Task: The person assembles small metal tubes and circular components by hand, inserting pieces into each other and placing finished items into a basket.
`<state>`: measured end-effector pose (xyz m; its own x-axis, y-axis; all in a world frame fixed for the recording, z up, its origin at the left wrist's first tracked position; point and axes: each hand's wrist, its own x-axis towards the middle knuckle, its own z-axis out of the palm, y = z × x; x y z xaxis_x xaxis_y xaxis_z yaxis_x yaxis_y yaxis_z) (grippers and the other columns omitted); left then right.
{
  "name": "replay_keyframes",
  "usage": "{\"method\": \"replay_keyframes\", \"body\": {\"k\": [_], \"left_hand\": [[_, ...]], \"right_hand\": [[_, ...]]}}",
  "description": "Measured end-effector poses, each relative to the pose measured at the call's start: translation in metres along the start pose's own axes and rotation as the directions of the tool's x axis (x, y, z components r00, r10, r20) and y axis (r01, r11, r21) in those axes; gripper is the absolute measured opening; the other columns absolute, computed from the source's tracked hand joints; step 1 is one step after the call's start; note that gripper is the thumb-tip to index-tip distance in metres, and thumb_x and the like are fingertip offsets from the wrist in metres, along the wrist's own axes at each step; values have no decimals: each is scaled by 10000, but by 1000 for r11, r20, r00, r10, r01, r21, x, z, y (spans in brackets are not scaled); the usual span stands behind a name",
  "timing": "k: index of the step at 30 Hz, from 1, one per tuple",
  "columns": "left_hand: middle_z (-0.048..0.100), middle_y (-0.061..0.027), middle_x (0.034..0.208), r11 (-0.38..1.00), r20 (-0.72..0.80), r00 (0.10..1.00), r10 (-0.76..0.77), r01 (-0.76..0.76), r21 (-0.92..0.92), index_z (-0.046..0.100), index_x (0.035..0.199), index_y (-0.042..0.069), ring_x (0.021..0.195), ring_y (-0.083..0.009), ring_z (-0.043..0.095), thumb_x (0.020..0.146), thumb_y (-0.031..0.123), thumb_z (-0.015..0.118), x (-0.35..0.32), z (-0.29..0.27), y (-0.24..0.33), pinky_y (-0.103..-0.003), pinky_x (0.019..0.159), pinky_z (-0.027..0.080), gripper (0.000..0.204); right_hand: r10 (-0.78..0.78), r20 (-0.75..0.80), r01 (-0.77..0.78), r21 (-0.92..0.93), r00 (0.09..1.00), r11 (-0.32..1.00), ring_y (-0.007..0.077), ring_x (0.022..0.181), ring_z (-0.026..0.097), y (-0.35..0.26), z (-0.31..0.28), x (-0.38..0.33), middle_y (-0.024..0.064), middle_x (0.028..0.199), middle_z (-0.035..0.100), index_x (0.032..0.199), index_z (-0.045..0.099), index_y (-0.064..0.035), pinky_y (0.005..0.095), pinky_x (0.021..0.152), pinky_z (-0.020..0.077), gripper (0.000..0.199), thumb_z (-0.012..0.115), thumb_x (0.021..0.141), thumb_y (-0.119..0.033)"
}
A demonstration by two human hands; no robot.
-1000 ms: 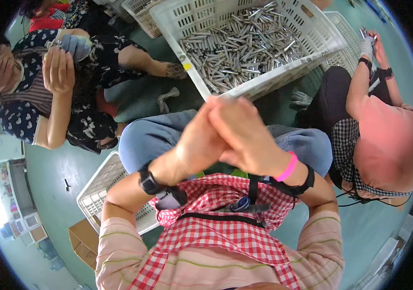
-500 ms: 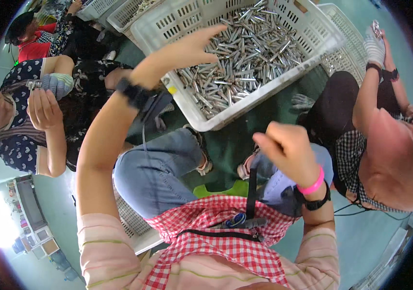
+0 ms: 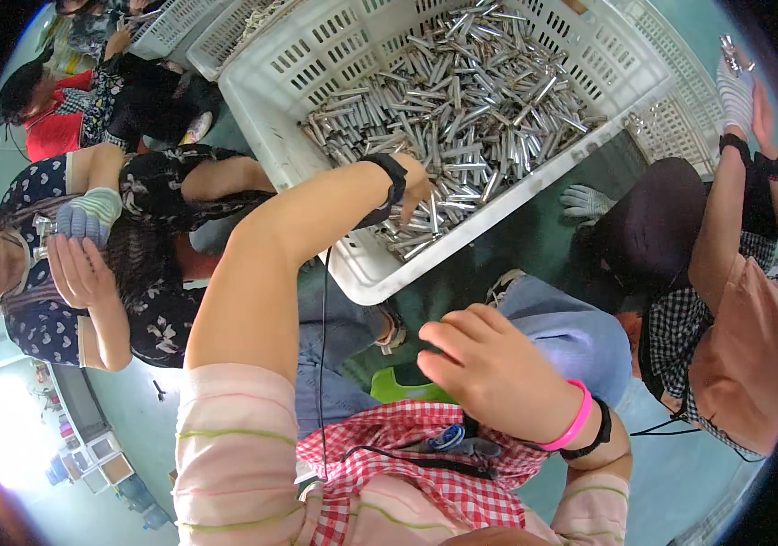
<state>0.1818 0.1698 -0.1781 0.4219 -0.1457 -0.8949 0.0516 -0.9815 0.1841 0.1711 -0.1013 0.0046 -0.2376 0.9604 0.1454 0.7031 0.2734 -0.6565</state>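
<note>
My left hand [image 3: 414,185] reaches down into the near left part of a white plastic crate [image 3: 281,150], at the heap of metal pieces [image 3: 471,118]. These are short, shiny, silver tube-like pieces. Its fingers point downward among them and are largely hidden by the back of the hand, so their grip does not show. In front of the crate, above my lap, my right hand [image 3: 489,364] hovers with loosely bent fingers apart. Nothing is seen in it, though its palm is turned away.
Left of me a seated person [image 3: 38,264] holds up a small metal part. On the right another person [image 3: 726,300] holds one in a gloved hand. More white crates [image 3: 676,114] stand behind. A green stool [image 3: 402,387] shows between my knees, and a thin black cable [image 3: 323,364] hangs by my left arm.
My left hand has gone from above the crate down to the metal pieces near its front left corner. My right hand has moved left and closer to me, its fingers loosening.
</note>
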Motion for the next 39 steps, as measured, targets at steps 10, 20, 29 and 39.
{"method": "replay_keyframes", "body": {"k": [10, 20, 29, 39], "left_hand": [[626, -184, 983, 992, -226, 973, -55, 78, 95, 659, 956, 47, 924, -320, 600, 739, 228, 563, 47, 58, 30, -392, 793, 474, 298], [621, -180, 938, 748, -77, 912, -402, 279, -602, 511, 1109, 41, 872, -337, 603, 818, 172, 473, -1, 11, 31, -416, 725, 476, 321], [592, -162, 766, 983, -763, 627, -157, 27, -180, 549, 857, 52, 747, -345, 575, 608, 210, 643, -106, -14, -3, -419, 646, 444, 309], [586, -44, 677, 788, -863, 290, -413, -361, -498, 604, 809, 6, 621, -101, 524, 693, 334, 710, -213, -3, 52, -253, 554, 410, 364]], "right_hand": [[-23, 60, 23, -11, 998, 1000, 223, 870, 520, -4, 5, -1, 92, 953, 532, 853, 539, -42, 337, 778, 413, 230, 592, 646, -128], [-54, -108, 42, -117, 993, 992, 183, 747, 524, 12, 17, 2, 38, 735, 505, 690, 525, -92, 287, 684, 400, 61, 547, 658, -139], [-20, -110, 9, -104, 994, 995, 252, 773, 551, 20, 17, 16, 75, 821, 551, 849, 571, -65, 351, 681, 430, 180, 587, 670, -53], [33, -440, -60, -46, 897, 997, 300, 778, 577, 14, 7, 29, 119, 803, 580, 877, 589, -53, 375, 678, 470, 149, 538, 737, -58]]}}
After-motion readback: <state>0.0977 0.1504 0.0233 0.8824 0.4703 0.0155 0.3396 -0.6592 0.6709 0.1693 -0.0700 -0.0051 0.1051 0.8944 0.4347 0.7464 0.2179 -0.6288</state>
